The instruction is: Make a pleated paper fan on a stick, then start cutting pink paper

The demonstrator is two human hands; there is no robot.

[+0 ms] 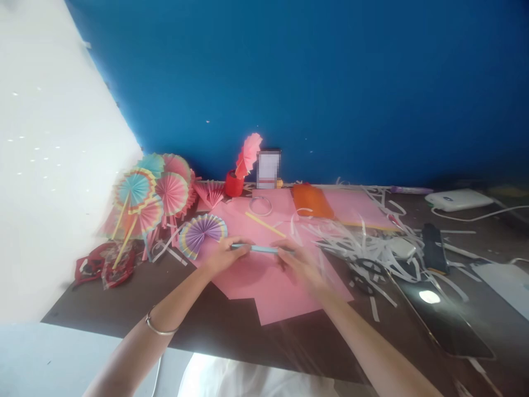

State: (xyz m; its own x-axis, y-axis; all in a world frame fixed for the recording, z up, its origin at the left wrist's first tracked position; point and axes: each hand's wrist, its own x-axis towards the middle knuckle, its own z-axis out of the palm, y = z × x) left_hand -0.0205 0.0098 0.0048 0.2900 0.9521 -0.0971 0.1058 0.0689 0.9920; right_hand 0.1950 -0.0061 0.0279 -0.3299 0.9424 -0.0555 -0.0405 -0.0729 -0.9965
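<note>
A narrow light-blue paper strip (264, 250) stretches level between my two hands, above pink paper sheets (264, 286). My left hand (226, 255) pinches its left end, and my right hand (298, 262), slightly blurred, pinches the right end. Just left of my left hand lies a purple pleated paper fan (203, 234) with a yellow and blue rim. Beyond the strip, a thin yellow stick (265, 225) rests on the pink paper, near a silver ring-shaped bangle (260, 206).
Several finished paper fans (134, 190) stand at the left by red crinkled wrapping (118, 264). A red cup (234, 184) holds a pink fan. Orange paper (313, 201) lies at the back. White paper strips (351, 242), a phone (444, 320) and a white device (458, 199) occupy the right.
</note>
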